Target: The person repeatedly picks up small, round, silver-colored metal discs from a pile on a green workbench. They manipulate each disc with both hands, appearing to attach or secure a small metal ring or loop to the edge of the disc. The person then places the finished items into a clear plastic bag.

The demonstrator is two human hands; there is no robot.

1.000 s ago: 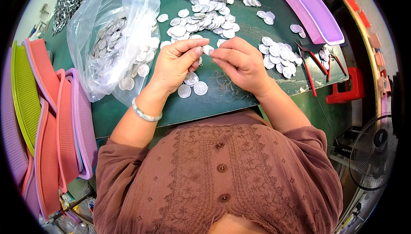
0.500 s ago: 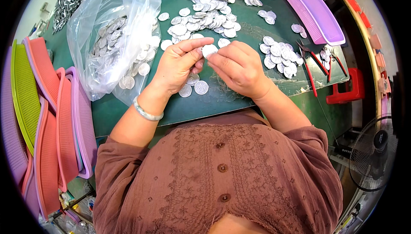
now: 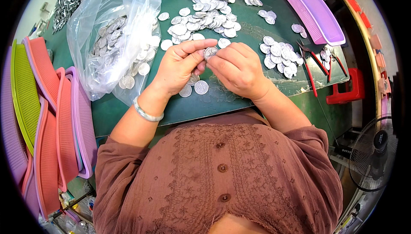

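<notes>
Between the fingertips of my left hand (image 3: pixel 182 65) and my right hand (image 3: pixel 239 69) is a silver coin-like medallion (image 3: pixel 210 53), pinched from both sides above the table. Its embossed face shows; the fingers cover part of its rim. Under my left hand lie a few more medallions (image 3: pixel 201 87), flat on the green tabletop. Beyond both hands spreads a long heap of medallions (image 3: pixel 205 20), several with small loops. Left of my left hand, a clear plastic bag (image 3: pixel 115 2) lies with many medallions inside. To the right of my right hand is a smaller pile of medallions (image 3: pixel 278 56).
Red-handled pliers (image 3: pixel 310 73) lie near the table's right corner, beside a purple plastic basket (image 3: pixel 314 9). Stacked pink baskets (image 3: pixel 47 140) and a green basket (image 3: pixel 25 97) stand at the left. A red stool (image 3: pixel 349 88) and a black fan (image 3: pixel 374 152) are at the right.
The medallion has turned between my fingers, from a pale, bright face to a darker embossed one. Both hands have shifted only slightly; the things on the table look unmoved.
</notes>
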